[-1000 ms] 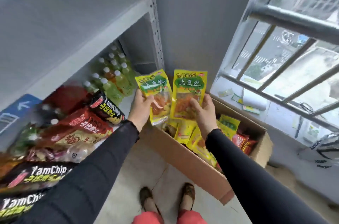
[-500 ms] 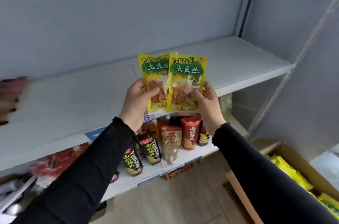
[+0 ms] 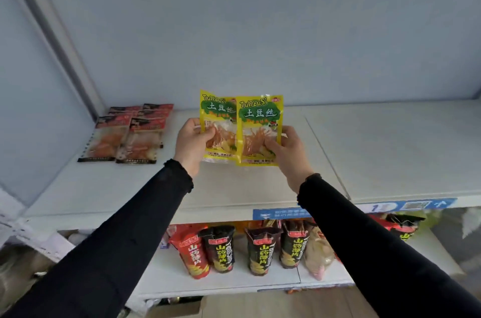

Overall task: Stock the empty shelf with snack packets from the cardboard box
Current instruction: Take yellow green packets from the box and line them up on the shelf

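Snack packets: I hold the left yellow packet (image 3: 217,127) in my left hand (image 3: 191,142) grip, the overlapping right yellow packet (image 3: 259,130) in my right hand (image 3: 290,149), above the shelf (image 3: 377,151).

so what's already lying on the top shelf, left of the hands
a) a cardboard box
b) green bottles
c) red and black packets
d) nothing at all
c, a small group of red and black packets lies flat on the shelf, to the left of the left hand and the right hand, which hold up the yellow packets.
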The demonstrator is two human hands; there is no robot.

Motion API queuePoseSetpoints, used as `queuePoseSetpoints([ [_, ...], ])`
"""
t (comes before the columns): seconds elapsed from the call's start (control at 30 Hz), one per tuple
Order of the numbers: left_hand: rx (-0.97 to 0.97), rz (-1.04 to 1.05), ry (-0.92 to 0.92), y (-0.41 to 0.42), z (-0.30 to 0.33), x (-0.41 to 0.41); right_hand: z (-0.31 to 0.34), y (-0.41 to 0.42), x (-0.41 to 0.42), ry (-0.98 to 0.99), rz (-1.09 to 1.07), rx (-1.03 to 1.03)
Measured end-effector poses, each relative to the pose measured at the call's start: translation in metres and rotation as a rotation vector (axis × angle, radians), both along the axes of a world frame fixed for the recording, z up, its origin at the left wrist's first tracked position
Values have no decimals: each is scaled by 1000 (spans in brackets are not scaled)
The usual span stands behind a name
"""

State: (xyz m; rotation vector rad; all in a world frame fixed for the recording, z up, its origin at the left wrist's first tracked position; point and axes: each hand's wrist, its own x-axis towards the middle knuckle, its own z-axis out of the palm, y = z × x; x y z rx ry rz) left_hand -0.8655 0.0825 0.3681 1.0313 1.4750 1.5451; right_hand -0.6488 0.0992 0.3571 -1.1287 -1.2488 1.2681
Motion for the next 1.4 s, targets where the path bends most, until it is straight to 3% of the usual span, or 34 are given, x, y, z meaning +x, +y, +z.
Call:
queuePoseSetpoints([
  [0.17, -77, 106, 140, 59, -6, -58, -13, 62, -46, -33, 19, -16],
  [0.33, -153, 185, 393, 115, -15, -105, -25, 118, -83, -75, 47, -54],
  [0.6, -310, 191, 961, 144, -13, -146, -32, 159, -122, -139, 55, -59],
  [0.7, -345, 185, 1097, 150, -14, -155, -37, 167, -134, -194, 17, -65],
  [1.07, -415, 47, 1186, 156, -31, -175, -40, 167, -165, -516, -96, -24],
  [1.4, -256, -6, 1300, 152, -30, -176, -29, 153, -167, -805, -127, 44],
])
